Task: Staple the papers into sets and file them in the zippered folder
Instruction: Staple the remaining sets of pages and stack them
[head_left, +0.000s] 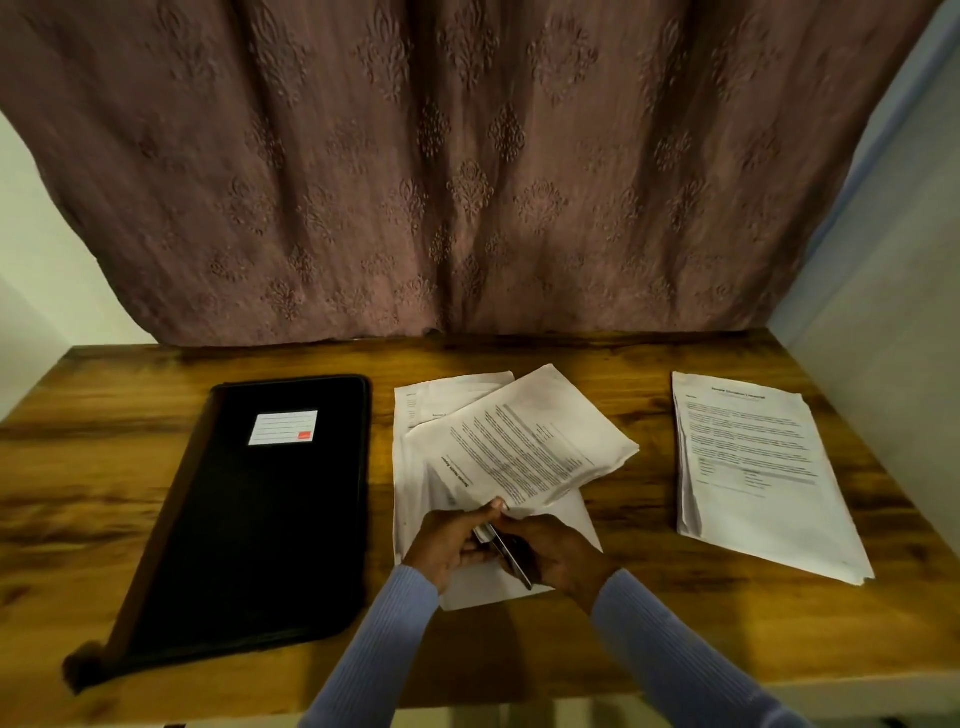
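**Print everywhere, none of it legible**

Nothing here reads clearly. The sheet (519, 441) I hold up carries a bold heading and lines of print, all blurred. The stack (753, 467) to my right has a bold title, unreadable too. The folder (260, 509) bears a white label (283, 427), ruled, with a red patch.

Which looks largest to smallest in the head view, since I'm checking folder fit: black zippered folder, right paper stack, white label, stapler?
1. Black zippered folder
2. Right paper stack
3. White label; stapler looks alike, partly hidden by hands, unranked.
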